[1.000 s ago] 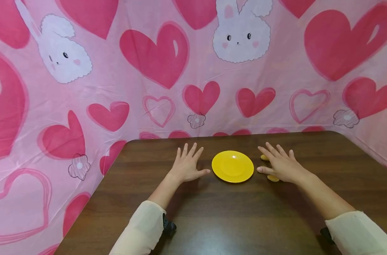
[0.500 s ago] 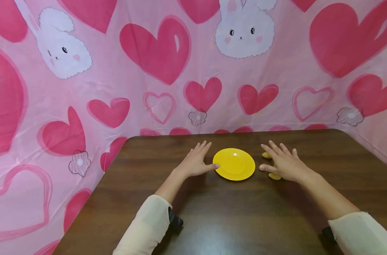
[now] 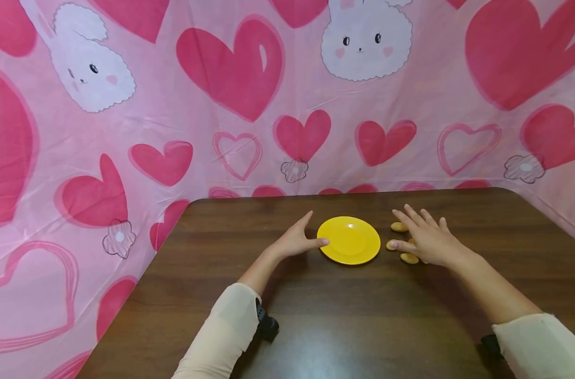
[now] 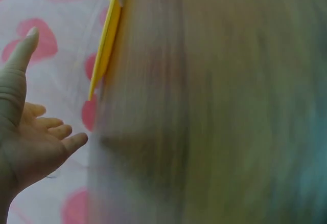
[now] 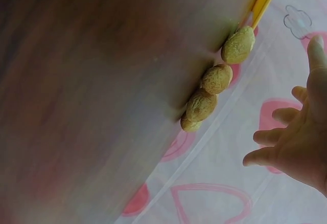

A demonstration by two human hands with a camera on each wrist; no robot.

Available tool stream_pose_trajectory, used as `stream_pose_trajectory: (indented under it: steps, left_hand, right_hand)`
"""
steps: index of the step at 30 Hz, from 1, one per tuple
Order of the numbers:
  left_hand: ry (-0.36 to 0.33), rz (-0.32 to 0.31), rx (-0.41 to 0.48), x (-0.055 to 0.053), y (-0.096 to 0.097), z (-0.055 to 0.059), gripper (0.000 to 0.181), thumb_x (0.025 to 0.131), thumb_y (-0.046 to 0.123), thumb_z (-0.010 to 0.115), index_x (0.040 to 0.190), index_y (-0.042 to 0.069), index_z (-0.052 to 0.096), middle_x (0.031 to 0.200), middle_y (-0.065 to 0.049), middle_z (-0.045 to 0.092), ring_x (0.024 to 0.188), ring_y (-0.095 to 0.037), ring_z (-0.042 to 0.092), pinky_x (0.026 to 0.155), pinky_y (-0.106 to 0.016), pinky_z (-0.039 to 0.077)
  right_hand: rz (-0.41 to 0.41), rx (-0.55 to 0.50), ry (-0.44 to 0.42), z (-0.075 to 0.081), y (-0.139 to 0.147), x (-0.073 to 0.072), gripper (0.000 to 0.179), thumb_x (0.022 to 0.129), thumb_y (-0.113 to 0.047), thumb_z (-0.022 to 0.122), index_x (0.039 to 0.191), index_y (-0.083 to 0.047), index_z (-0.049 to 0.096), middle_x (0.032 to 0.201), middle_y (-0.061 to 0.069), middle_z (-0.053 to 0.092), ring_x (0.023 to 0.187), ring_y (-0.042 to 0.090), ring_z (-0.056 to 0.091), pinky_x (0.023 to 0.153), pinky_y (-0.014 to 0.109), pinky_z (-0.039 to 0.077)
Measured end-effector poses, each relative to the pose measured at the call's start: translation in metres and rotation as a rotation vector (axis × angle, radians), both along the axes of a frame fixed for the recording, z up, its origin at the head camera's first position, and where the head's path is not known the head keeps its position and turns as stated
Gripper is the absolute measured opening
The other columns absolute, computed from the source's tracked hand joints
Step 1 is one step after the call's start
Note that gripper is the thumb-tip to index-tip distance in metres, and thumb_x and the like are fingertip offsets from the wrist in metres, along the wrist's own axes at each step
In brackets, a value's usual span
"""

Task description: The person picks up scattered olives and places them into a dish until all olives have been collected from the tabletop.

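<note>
A round yellow plate (image 3: 351, 242) lies on the dark wooden table, between my two hands. My left hand (image 3: 293, 244) is at its left side, thumb and fingers spread apart, with the thumb overlapping the plate's rim in the head view. In the left wrist view this hand (image 4: 36, 147) holds nothing. Right of the plate lie several small, wrinkled, yellow-brown oval lumps (image 3: 409, 258), partly hidden under my right hand (image 3: 431, 243). Its fingers are outstretched above them; the right wrist view shows the lumps (image 5: 201, 105) in a row, apart from the palm.
The brown table (image 3: 344, 310) has rounded back corners. Behind it and along its left hangs a pink cloth (image 3: 249, 110) printed with hearts and rabbits. A black wrist camera (image 3: 268, 325) sits at the left sleeve (image 3: 221, 331).
My left hand has moved right to the plate, its thumb now over the rim. The right hand has shifted slightly right, uncovering more lumps. The head view has tilted down a little.
</note>
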State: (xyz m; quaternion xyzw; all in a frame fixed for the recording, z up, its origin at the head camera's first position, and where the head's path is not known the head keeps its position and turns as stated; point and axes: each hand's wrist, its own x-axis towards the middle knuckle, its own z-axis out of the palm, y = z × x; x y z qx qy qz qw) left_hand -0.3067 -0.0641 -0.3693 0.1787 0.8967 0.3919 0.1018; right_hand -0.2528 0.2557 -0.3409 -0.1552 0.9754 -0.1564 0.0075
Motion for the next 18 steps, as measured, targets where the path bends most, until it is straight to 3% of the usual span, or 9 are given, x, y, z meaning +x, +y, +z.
stream_pose_trajectory:
  steps: [10,18]
  left_hand:
    - [-0.051,0.061,0.077,-0.008,0.001,-0.016,0.088,0.082,0.045,0.066,0.148,0.011,0.019,0.148,-0.013,0.028,0.131,-0.028,0.032,0.104,-0.045,0.028]
    - [-0.084,0.019,0.033,-0.008,0.005,-0.019,0.083,0.085,0.047,0.061,0.148,0.010,0.020,0.148,-0.011,0.028,0.133,-0.026,0.029,0.105,-0.045,0.026]
  right_hand:
    - [-0.017,0.015,-0.015,-0.001,0.003,-0.002,0.088,0.084,-0.060,0.052,0.148,-0.010,0.018,0.150,0.025,0.007,0.129,0.055,0.004,0.091,0.074,-0.004]
    - [-0.022,0.040,-0.025,-0.004,0.007,-0.004,0.087,0.085,-0.060,0.052,0.147,-0.009,0.019,0.148,0.027,0.010,0.127,0.057,0.007,0.088,0.076,-0.001]
